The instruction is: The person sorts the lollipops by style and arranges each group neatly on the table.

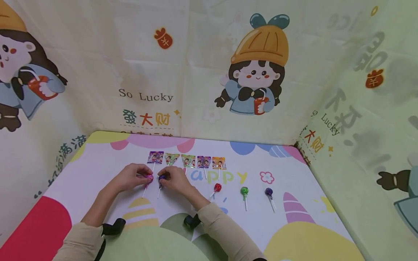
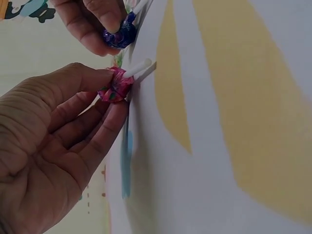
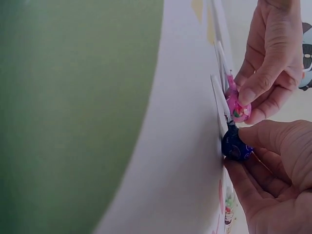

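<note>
At the left of the table, my left hand (image 1: 132,177) pinches the head of a pink lollipop (image 2: 116,85), its white stick pointing toward me. Just right of it, my right hand (image 1: 176,179) holds a dark blue lollipop (image 3: 236,145) between thumb and fingers, stick also toward me. The two heads are side by side with a small gap. Behind the hands lies a row of flat-wrapped lollipops, among them purple (image 1: 155,157), green (image 1: 188,160) and orange (image 1: 219,163) ones.
To the right lie a red lollipop (image 1: 217,187), a green lollipop (image 1: 244,191) and a dark purple lollipop (image 1: 269,192), spaced apart. The patterned table (image 1: 241,232) meets printed cloth walls at the back and sides.
</note>
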`<state>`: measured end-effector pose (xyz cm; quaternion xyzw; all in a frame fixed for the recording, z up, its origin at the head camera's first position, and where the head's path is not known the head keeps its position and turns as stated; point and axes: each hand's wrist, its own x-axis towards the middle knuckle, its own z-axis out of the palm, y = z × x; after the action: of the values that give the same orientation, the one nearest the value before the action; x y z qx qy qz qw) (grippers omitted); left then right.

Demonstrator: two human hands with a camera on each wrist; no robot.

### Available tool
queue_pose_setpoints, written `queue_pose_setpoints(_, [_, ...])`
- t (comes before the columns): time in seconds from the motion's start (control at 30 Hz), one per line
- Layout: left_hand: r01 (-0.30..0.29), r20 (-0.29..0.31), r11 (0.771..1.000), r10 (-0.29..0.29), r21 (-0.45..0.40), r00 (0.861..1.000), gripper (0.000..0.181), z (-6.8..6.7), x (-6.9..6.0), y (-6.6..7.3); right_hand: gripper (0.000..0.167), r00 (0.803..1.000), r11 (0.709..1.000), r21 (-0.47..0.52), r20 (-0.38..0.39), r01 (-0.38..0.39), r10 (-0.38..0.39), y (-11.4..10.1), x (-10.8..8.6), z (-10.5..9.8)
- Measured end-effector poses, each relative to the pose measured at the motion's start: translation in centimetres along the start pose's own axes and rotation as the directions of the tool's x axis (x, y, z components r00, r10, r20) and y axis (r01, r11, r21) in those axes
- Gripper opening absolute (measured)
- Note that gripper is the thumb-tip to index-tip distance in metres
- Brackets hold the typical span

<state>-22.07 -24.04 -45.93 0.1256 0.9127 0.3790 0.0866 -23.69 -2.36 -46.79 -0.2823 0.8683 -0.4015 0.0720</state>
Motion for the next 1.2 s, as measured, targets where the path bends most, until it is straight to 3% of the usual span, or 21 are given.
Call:
queue_pose_setpoints(0.5, [-0.011,0.003,1.0,0.011,-0.009,1.0,0.022,-0.5,-0.3,0.2,0.025,0.999,0.998,-0.057,-0.029,0.011,-0.012,-0.6,-0.5,-0.5])
queue_pose_setpoints(0.7, [-0.005,-0.005,1.0,0.005,-0.015,1.0,0.022,-0.4,-0.4,0.0,0.027,0.999,1.0,-0.023,-0.052,-0.008,0.007,-1.0,-1.0,-1.0])
queue_pose_setpoints(0.87, [0.018,-0.012,1.0,-0.018,-0.019,1.0,0.02,0.0,-0.5,-0.3,0.026,0.996,0.999,-0.014,-0.088,0.033,-0.034,-0.9,-1.9,-1.4])
queue_pose_setpoints(1.2, [0.025,-0.016,0.999,-0.025,-0.027,1.0,0.019,0.3,-0.4,-0.1,0.024,0.989,0.989,0.128,-0.134,0.078,-0.06,-0.7,-3.4,-2.3])
